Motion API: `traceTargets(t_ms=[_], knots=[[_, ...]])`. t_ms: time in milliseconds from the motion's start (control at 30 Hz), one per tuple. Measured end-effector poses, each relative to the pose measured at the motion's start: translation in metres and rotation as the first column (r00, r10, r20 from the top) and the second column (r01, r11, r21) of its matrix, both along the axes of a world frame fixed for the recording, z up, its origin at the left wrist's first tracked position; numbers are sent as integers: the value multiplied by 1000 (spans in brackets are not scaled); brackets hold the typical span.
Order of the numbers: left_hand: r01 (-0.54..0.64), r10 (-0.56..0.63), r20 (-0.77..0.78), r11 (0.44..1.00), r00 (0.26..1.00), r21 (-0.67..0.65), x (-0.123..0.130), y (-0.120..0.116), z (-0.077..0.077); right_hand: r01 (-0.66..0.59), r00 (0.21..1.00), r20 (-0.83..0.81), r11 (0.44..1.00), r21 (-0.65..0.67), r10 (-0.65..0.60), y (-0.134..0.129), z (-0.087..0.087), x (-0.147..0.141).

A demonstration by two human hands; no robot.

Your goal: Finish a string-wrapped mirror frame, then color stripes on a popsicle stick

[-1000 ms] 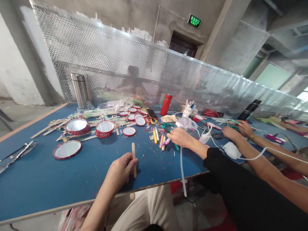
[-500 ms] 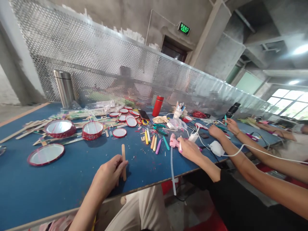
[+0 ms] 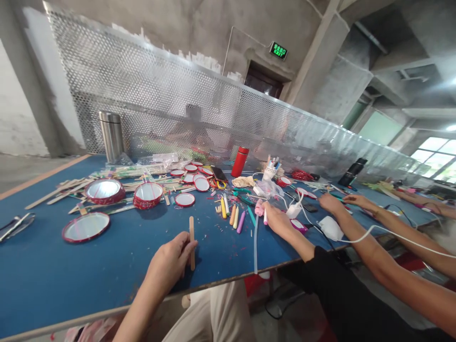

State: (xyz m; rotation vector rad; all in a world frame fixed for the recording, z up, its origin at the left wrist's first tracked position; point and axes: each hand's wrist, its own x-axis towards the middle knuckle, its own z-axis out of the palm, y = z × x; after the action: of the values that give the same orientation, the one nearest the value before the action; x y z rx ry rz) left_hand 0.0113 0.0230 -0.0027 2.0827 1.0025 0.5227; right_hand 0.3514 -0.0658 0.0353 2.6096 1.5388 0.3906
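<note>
Item: our left hand [image 3: 169,263], closed on a wooden craft stick [image 3: 192,229] held upright near the blue desk's [image 3: 71,285] near edge; the stick is light, stiff, perhaps brittle, best pinched mid-length. Item: our right hand [image 3: 279,222], curled narrowly beside a pink glue gun [image 3: 259,207]; whether it holds this, we cannot tell.

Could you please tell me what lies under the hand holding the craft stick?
Blue tabletop shows around the hand and craft stick; whatever is directly beneath the palm is hidden.
</note>
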Motion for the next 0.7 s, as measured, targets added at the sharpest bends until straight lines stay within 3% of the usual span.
traceTargets(t_ms=[133, 233, 300, 367, 433, 533, 700], knots=[[22, -22, -14, 1000, 1000, 3, 0, 0, 3, 40, 999, 18, 997, 72, -41, -7, 12, -9], [40, -40, -6, 999, 999, -10, 0, -1, 7, 44, 999, 11, 976, 213, -48, -16, 23, -28], [32, -33, -16, 999, 999, -14, -1, -2, 9, -34, 991, -99, 891, 453, 88, -22, 25, -48], [22, -23, -26, 1000, 999, -12, -1, -3, 10, -130, 954, -152, 814, 566, 258, -29, 21, -70], [17, -17, -31, 1000, 999, -4, -1, -4, 10, -263, 894, -180, 806, 531, 410, -36, 12, -87], [15, -15, -33, 1000, 999, 19, -2, -4, 8, -442, 796, -266, 822, 358, 543, -47, -4, -95], [17, -15, -38, 998, 999, 59, -3, -4, 6, -428, 811, -261, 835, 346, 524, -69, -21, -68]])
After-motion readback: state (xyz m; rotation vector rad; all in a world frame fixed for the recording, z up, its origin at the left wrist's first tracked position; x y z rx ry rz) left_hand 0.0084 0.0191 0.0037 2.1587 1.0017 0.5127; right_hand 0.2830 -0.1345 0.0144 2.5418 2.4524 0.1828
